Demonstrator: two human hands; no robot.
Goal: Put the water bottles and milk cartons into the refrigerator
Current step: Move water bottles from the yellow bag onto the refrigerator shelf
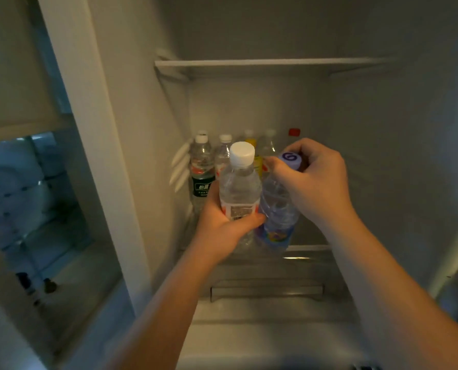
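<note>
Now poised just above the front edge of the refrigerator shelf [310,248], side by side and touching: left hand [222,222] wrapped round the label of the white-capped bottle [240,188], right hand [316,182] curled over the cap and neck of the purple-capped bottle [277,209], at three o'clock from the first. Risk at set-down, as a judgement: hanging from its top only and leaning a little, the latter liable to swing and topple on release; pushed too far toward twelve o'clock, liable to bowl over the back row of bottles [202,166], close-packed and narrow-based. Risk too of rubbing together and slipping in the grip. Thin clear plastic throughout, ribbed and crinkled, slick-looking; smooth round screw caps, one white, one purple with a swirl mark; glossy label with a barcode beside the left thumb; hard, flat, pale shelf with a shiny front strip. No milk cartons in view.
</note>
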